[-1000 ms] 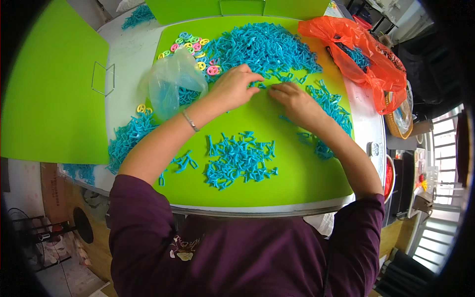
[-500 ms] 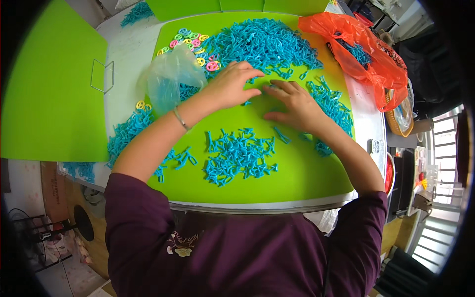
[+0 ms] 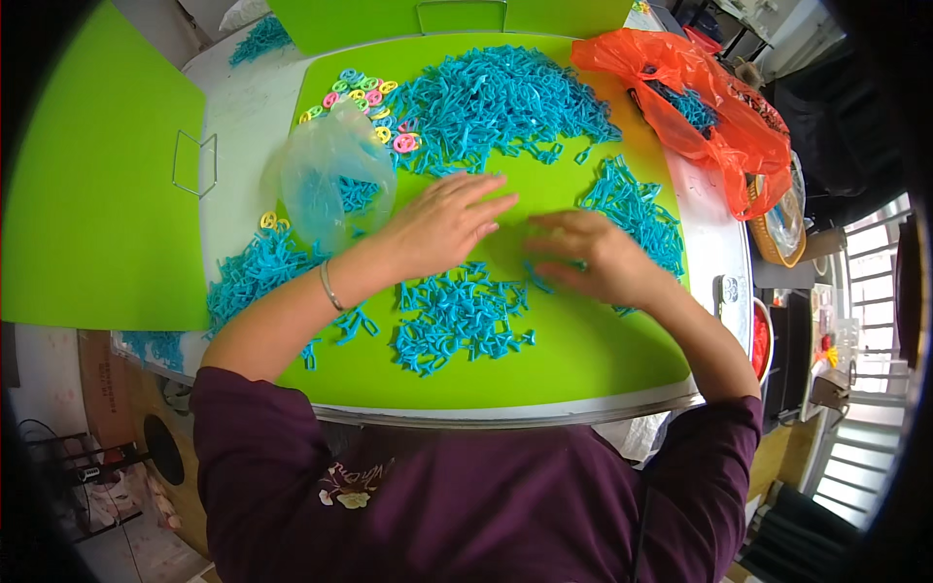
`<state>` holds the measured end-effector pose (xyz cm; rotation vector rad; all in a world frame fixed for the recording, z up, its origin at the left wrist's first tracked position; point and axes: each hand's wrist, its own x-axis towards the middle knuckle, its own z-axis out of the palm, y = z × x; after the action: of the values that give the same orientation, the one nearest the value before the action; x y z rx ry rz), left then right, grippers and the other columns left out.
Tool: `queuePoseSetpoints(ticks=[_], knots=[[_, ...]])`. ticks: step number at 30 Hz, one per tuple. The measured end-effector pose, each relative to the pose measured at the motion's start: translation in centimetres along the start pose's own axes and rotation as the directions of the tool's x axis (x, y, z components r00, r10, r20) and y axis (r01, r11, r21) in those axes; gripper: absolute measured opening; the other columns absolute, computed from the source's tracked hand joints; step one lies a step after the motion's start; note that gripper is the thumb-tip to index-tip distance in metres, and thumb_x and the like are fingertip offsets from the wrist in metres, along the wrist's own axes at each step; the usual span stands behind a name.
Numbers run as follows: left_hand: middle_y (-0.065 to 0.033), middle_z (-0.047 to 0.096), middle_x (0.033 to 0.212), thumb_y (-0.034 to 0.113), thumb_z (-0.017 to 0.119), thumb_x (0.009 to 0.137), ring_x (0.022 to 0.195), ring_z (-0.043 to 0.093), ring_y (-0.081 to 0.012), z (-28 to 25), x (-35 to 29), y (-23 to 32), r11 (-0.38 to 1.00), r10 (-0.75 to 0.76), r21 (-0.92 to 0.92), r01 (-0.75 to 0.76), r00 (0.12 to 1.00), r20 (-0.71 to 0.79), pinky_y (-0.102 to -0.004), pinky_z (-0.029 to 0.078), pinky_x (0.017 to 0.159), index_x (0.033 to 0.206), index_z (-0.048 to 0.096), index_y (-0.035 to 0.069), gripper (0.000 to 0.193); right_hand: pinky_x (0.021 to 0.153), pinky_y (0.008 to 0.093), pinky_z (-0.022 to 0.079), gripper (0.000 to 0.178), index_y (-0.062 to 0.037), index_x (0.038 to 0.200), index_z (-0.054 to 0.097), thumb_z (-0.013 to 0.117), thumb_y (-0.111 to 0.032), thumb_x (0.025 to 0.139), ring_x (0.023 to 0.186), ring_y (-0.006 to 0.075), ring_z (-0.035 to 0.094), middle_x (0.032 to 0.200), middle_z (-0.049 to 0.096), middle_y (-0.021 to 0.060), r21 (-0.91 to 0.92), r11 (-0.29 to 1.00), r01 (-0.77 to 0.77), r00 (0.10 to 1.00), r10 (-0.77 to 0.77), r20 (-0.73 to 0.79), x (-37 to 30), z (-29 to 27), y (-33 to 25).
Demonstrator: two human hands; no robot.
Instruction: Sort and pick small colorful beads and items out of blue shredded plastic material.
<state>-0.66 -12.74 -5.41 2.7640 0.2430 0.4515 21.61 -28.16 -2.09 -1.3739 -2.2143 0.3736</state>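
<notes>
My left hand (image 3: 449, 222), a bracelet on its wrist, hovers over the green board (image 3: 603, 360) with its fingers stretched out and nothing visible in them. Just behind a small heap of blue plastic clips (image 3: 457, 321), my right hand (image 3: 593, 257) is spread and blurred by motion. A small blue-green spot shows by its fingers; I cannot tell what it is. Beneath these fingers lies a single blue clip (image 3: 537, 279). At the back sits a large pile of similar blue pieces (image 3: 505, 102), and another pile (image 3: 637, 219) lies right of my right hand.
Pastel plastic rings (image 3: 374, 97) lie at the back left, by a clear plastic bag (image 3: 316, 194) holding blue pieces. More blue pieces (image 3: 258, 277) spread beside my left forearm. A red plastic bag (image 3: 719, 146) stands back right. A green panel (image 3: 97, 194) with a wire handle rises left.
Both hands have come nearer to me, toward the small front heap. The right hand has also moved slightly right. The camera view has shifted a little.
</notes>
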Motion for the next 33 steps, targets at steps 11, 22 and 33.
queuePoseSetpoints(ticks=[11, 22, 33], knots=[[-0.0158, 0.056, 0.137, 0.037, 0.051, 0.1, 0.134, 0.048, -0.0274, -1.2, -2.5, 1.2, 0.995, 0.02, 0.088, -0.037, 0.982, 0.188, -0.0528, 0.022, 0.118, 0.129, 0.059, 0.002, 0.046, 0.093, 0.042, 0.049, 0.022, -0.0053, 0.106, 0.069, 0.065, -0.005, 0.084, 0.11, 0.0295, 0.062, 0.113, 0.068, 0.0115, -0.432, 0.892, -0.132, 0.99, 0.096, -0.103, -0.9, -2.7, 3.8], [-0.0135, 0.064, 0.124, 0.024, 0.059, 0.095, 0.119, 0.057, -0.0301, -0.6, 4.1, 0.0, 0.999, -0.039, -0.007, 0.038, 0.995, -0.094, -0.0501, 0.038, 0.107, 0.118, 0.067, 0.005, 0.031, 0.101, 0.0442, 0.045, 0.047, -0.0071, 0.129, 0.059, 0.063, -0.016, 0.084, 0.118, 0.0304, 0.059, 0.127, 0.063, 0.0121, -0.444, 0.896, 0.03, 0.997, -0.058, -0.05, 1.3, 0.9, 3.3], [-0.0061, 0.062, 0.13, 0.02, 0.053, 0.093, 0.135, 0.045, -0.0265, 2.0, 4.6, -1.1, 0.946, 0.049, 0.323, -0.024, 0.996, -0.071, -0.0657, 0.006, 0.116, 0.123, 0.064, 0.006, 0.034, 0.105, 0.0444, 0.039, 0.06, -0.0142, 0.137, 0.056, 0.066, -0.01, 0.078, 0.128, 0.0287, 0.051, 0.139, 0.057, 0.0061, -0.464, 0.879, 0.106, 0.993, -0.069, 0.097, 0.2, -0.2, 4.3]])
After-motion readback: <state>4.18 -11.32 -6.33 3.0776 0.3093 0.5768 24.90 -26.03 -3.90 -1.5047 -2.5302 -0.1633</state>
